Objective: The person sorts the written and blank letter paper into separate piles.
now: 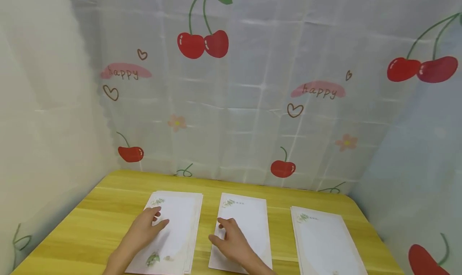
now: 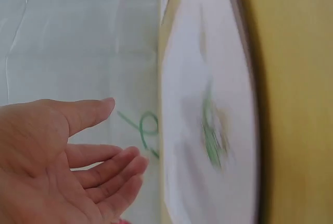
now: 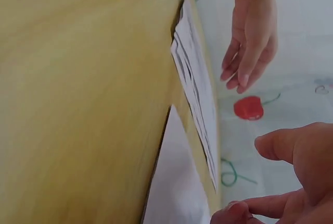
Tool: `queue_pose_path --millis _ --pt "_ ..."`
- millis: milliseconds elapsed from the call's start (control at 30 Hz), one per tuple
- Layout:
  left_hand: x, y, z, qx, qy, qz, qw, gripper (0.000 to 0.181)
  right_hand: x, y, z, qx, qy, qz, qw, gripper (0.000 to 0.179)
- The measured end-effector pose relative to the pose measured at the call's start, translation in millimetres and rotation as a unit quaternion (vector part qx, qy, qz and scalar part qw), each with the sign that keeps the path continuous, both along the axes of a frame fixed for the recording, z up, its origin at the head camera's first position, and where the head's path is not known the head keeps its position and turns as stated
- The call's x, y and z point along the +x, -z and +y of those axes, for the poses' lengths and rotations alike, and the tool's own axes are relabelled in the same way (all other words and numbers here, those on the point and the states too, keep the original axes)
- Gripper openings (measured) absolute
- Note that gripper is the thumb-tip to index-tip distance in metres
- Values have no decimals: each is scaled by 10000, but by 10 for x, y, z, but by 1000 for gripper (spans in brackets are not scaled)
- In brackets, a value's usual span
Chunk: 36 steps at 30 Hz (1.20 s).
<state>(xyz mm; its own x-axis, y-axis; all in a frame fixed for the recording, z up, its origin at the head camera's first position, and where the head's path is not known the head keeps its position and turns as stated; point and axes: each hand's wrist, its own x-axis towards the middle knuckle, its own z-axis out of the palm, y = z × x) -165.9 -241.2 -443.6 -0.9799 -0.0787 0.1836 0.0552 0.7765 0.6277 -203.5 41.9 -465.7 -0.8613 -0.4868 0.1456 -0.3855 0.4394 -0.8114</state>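
Three stacks of white paper printed with small green plants lie side by side. My left hand [image 1: 144, 229] hovers over the left stack [image 1: 177, 235], thumb apart from loosely bent fingers, with nothing held. In the left wrist view the left hand [image 2: 78, 166] shows its palm, and the paper [image 2: 182, 99] lies beyond the fingertips. Over the middle stack [image 1: 252, 223] is my right hand [image 1: 232, 241], its thumb and fingers spread apart around nothing. The right wrist view shows the right hand [image 3: 307, 177] in the lower corner, near the middle stack's white sheet [image 3: 177, 182].
The right stack [image 1: 325, 239] lies on the yellow wood-grain table [image 1: 86, 223], away from both hands. A pale curtain [image 1: 245, 118] with cherries, hearts and "happy" lettering hangs behind the table, with more pale cloth at both sides. Sheets in the left stack sit unevenly, edges offset.
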Motion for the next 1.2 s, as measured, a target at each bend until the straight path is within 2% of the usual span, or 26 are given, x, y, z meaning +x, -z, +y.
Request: queue_pose_path --millis 133,267,400,500,567,700,833,967,1200 --pt "-102 -31 300 -7 256 120 9996 52 -37 -17 438 368 468 381 9975 56" --pt "-180 -30 626 -115 464 14 9989 53 -37 -13 787 847 986 698 9891 54" --pt "-202 -4 962 -105 940 -264 9952 56 -19 16 1028 1220 1324 673 9813 58" --pt "-205 24 1171 -181 1331 -416 9901 59 3 39 1154 1491 1398 612 9770 63" --pt "-212 42 1274 -328 1468 -447 9876 56 18 52 1211 1598 1381 515 9761 67" --pt "-235 86 1393 -677 1485 -366 9859 43 53 79 1273 1716 1294 194 9764 71" --pt "-234 137 1405 -914 1387 -273 9857 44 73 112 1253 1748 1173 173 9774 72" --pt "-219 157 1417 -880 1430 -217 9856 44 85 140 1211 1802 1203 348 9756 72" --pt "-206 154 1437 -696 1434 -243 9869 42 99 146 1161 1864 1386 312 9721 75"
